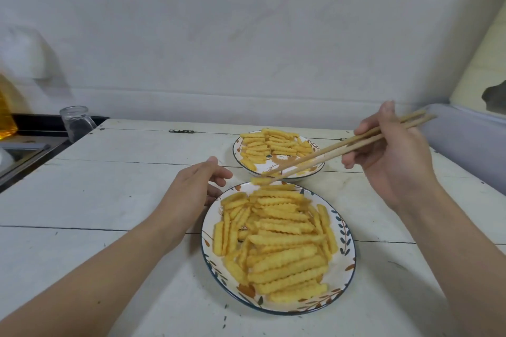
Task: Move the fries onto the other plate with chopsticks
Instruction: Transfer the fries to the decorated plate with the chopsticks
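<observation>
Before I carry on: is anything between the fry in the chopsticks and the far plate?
Nothing visible. The fry, pinched at the tips of the chopsticks in the right hand, hangs over the gap between the plates, by the far plate. The left hand rests off to the side at the near plate.

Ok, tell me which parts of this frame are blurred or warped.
Head view: wide-angle lens bows the wall and table edges; the far-left corner near the glass jar is smeared; near plate of fries stays sharp; light is soft, with faint shadows.

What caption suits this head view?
Right hand lifts one fry with chopsticks between two plates of fries.
</observation>
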{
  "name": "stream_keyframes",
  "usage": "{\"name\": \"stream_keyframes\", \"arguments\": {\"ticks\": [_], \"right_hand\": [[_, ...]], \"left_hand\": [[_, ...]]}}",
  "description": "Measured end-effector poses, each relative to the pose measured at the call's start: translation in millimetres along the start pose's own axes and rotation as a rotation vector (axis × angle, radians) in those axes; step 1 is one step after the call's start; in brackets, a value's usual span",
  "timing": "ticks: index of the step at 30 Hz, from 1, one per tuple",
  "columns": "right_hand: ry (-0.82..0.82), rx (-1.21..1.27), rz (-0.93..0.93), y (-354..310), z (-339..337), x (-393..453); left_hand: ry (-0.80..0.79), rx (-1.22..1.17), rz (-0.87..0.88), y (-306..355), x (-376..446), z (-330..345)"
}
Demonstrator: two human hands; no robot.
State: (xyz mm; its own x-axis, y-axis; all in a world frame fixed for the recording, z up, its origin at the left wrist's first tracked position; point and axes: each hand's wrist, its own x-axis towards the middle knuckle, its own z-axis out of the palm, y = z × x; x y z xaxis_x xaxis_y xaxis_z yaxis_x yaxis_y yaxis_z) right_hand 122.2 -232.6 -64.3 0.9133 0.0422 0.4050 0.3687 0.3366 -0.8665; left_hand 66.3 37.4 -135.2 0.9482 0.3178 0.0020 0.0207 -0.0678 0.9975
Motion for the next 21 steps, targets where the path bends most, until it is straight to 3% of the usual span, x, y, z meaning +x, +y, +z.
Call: {"name": "stream_keyframes", "arguments": {"ticks": [5, 12, 15, 21], "right_hand": [[-0.213, -0.06, -0.039, -0.4, 26.4, -17.8], [-0.247, -0.194, -0.065, -0.1, 28.2, -22.2], [-0.201, -0.188, -0.093, -4.0, 24.6, -18.4], [0.116, -0.241, -0.081, 14.2, 10.1, -2.4]], "left_hand": [[-0.004, -0.002, -0.003, -0.6, 0.1, -0.2], [-0.004, -0.014, -0.008, -0.1, -0.1, 0.2], [-0.006, -0.008, -0.005, -0.4, -0.1, -0.2], [0.002, 0.007, -0.013, 0.2, 0.1, 1.3]]}}
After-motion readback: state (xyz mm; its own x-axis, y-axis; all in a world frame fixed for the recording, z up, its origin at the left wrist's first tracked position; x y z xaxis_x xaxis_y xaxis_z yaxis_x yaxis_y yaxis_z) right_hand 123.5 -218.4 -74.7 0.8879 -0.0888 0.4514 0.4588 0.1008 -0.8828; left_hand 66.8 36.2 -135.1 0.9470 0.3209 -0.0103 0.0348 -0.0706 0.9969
